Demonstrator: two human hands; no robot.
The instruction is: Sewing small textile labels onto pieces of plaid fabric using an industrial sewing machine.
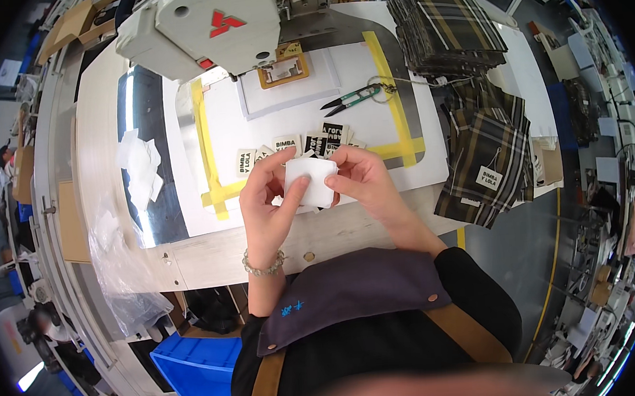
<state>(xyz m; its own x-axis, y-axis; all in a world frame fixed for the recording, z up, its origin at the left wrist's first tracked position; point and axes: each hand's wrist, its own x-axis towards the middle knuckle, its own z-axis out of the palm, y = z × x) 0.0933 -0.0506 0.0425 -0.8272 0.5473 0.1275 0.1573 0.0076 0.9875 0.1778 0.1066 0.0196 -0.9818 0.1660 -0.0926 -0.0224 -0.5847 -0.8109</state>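
Between both hands, just above the near edge of the white work surface, is a small white square label (312, 178) with rounded corners. Its blank side faces up. My left hand (268, 201) pinches its left part with the thumb on top, and a beaded bracelet circles that wrist. From the other side my right hand (366, 180) grips the label's right edge between thumb and fingers. Just beyond my fingertips lies a loose pile of printed white labels (286, 143) and black labels (335, 132), partly hidden by my hands.
A sewing machine (217, 28) overhangs the table's far side. Green thread snips (355, 100) lie inside the yellow tape (391, 93). Stacked plaid fabric (449, 27) stands far right; plaid pieces (487, 142) overhang the right edge. Crumpled white scraps (141, 170) lie left, a blue crate (197, 368) below.
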